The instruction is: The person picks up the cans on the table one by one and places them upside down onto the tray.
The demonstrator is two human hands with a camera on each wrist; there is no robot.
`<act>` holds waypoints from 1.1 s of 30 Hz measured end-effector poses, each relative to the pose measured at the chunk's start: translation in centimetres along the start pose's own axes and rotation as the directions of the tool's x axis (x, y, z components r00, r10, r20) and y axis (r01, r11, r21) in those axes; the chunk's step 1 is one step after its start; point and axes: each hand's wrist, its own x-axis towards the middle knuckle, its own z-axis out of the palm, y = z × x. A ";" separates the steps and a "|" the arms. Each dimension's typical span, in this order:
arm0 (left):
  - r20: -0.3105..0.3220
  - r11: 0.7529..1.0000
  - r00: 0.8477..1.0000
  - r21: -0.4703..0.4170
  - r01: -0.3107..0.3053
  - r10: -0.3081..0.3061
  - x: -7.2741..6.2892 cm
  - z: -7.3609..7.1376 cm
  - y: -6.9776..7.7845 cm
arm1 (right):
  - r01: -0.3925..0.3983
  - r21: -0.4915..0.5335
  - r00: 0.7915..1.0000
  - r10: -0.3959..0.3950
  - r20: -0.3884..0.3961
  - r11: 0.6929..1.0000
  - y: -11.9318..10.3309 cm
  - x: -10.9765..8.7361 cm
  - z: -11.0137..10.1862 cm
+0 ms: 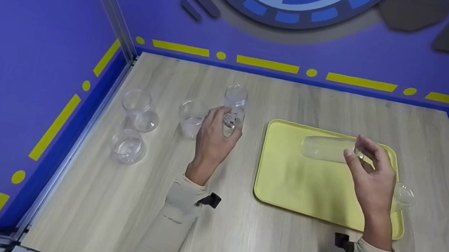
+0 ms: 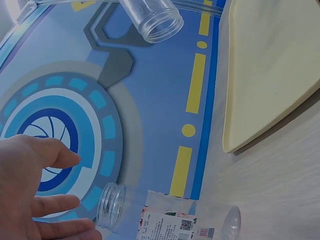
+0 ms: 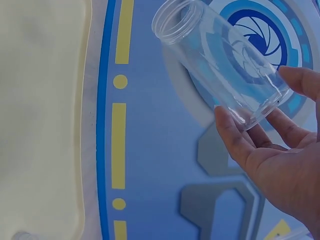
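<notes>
My right hand (image 1: 372, 180) grips a clear plastic jar (image 1: 325, 148) by its base, with thumb and fingers round it. The jar is tilted above the yellow tray (image 1: 287, 186), and its threaded mouth (image 3: 175, 22) points left, uncovered. My left hand (image 1: 215, 138) hovers in front of another clear jar (image 1: 236, 96), which stands upright on the table. In the left wrist view this jar carries a printed label (image 2: 165, 225), and the loosely extended fingers (image 2: 57, 204) are near its threaded mouth, apparently apart from it.
Left of my left hand stand more clear containers: one close by (image 1: 190, 120), one farther back (image 1: 137, 102) and one nearer the front (image 1: 128, 148). Another clear round piece (image 1: 404, 195) is at the tray's right edge. Blue panels (image 1: 33, 66) wall in the wooden table.
</notes>
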 end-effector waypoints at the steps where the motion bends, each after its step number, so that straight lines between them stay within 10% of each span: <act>1: 0.000 1.000 1.000 0.004 -0.001 0.001 0.0 0.0 0.0 | 0.004 -0.005 1.000 -0.004 0.000 1.000 0.0 0.0 0.0; 33: 0.078 0.994 0.997 0.111 -0.015 0.006 2.0 -0.2 -0.4 | 0.056 -0.272 0.998 -0.061 -0.006 0.961 0.5 1.5 -1.0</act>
